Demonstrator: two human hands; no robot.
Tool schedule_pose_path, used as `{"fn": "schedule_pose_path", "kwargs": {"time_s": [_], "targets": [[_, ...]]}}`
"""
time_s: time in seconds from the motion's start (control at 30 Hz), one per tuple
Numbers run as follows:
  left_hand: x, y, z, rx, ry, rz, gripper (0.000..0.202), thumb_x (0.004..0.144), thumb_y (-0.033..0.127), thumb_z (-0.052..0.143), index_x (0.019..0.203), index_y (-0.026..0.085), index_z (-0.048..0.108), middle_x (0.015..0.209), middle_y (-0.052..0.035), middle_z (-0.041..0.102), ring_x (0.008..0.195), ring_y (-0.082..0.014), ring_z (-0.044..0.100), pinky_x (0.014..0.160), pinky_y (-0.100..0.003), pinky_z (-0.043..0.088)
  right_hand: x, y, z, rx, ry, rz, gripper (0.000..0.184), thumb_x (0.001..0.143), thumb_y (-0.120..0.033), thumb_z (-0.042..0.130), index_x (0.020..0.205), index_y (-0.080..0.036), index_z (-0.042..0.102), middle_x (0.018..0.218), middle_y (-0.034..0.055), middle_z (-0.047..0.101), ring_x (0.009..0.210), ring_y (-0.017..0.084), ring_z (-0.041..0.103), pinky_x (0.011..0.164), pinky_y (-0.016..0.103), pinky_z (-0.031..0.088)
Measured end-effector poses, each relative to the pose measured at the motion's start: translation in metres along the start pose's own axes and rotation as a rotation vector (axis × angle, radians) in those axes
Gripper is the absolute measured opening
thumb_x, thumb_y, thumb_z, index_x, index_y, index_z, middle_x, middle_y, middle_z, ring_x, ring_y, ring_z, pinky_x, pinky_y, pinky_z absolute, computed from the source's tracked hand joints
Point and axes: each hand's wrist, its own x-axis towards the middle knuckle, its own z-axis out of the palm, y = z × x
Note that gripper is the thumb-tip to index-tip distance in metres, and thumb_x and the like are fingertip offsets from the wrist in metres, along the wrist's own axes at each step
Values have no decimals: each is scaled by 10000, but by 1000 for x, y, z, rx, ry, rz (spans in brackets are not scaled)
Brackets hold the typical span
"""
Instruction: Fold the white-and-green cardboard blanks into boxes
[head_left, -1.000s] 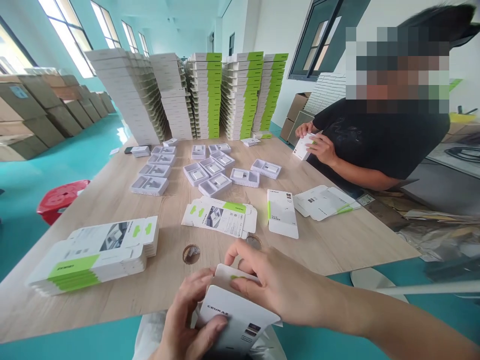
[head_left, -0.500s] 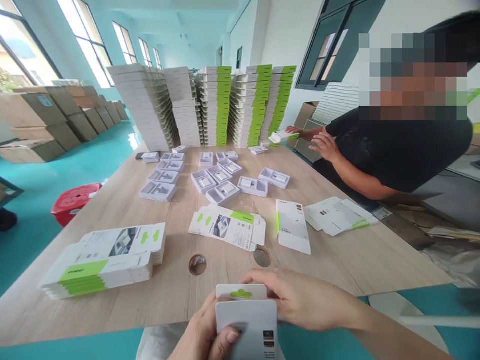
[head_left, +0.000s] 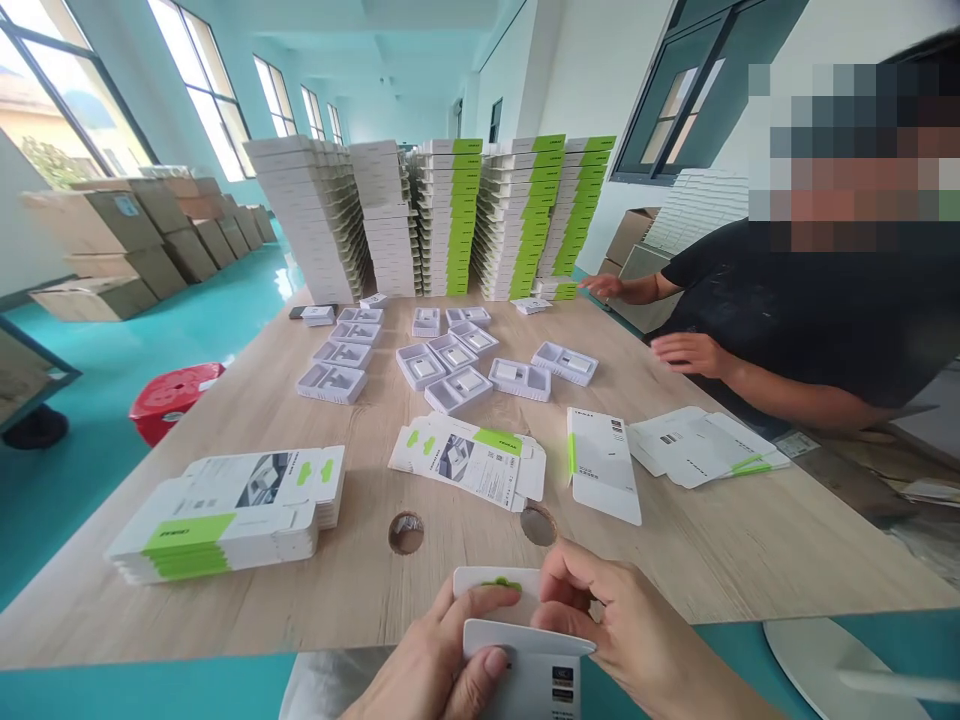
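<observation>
At the table's front edge, my left hand grips a white packaging box, thumb on its near face and forefinger lying over the green-edged hanging tab. My right hand is closed at the box's top, its thumb and curled fingers on the near flap, which stands tilted. The box's lower part runs out of view. Beyond the hands lie flattened printed boxes, one showing its picture side and one its plain white side.
A pile of flat boxes lies at left. White plastic trays, several holding chargers, fill the middle. Tall stacks of boxes line the back. Across the right side sits a co-worker. Two round holes pierce the tabletop.
My right hand has moved from the box's side onto its top flap, and my left forefinger now lies over the tab. The co-worker's hand has let go of a white-and-green box by the stacks.
</observation>
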Motion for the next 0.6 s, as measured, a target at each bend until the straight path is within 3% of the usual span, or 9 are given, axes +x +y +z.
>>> {"fn": "schedule_pose_path", "kwargs": {"time_s": [0.1,0.2,0.3,0.43,0.5,0.6], "targets": [[3,1,-4,-21,-69,4,572,1020,670,472,1358,280,720,1247,-120,731,1118,-300,718,953,-362,582,-1,11,0,113,6,-7,531,904,-744,609,813,-222,646,738,1,588,714,188,514,669,300,409],[7,5,-6,-12,-160,25,598,1046,658,411,1425,268,659,1344,-136,692,1186,-297,700,1070,-395,536,-1,21,-1,230,-14,35,580,867,-785,639,783,-216,712,844,24,616,815,211,559,762,319,452],[9,6,-4,25,-232,40,561,1051,618,433,1510,324,566,1425,-121,652,1132,-293,734,1009,-406,580,-1,22,-2,389,-42,151,471,820,-665,781,719,-212,703,868,11,608,856,193,558,803,285,461],[7,2,-1,121,-244,87,529,1057,543,472,1558,373,487,1471,-112,636,1160,-318,738,950,-385,609,-4,18,0,583,-50,283,400,701,-423,918,778,-232,575,760,-48,571,748,135,524,665,208,413],[7,2,-2,194,-314,146,535,1058,500,491,1576,374,452,1436,-119,657,1071,-301,767,893,-355,624,-5,17,3,587,-104,321,471,659,-324,927,767,-241,477,697,-81,514,660,98,474,577,177,349],[11,9,-9,327,-403,232,535,1059,392,517,1587,390,433,1327,-110,703,989,-290,779,838,-335,632,-5,13,7,461,-238,373,380,708,-343,871,824,-246,522,617,-103,509,502,67,418,453,176,272]]}}
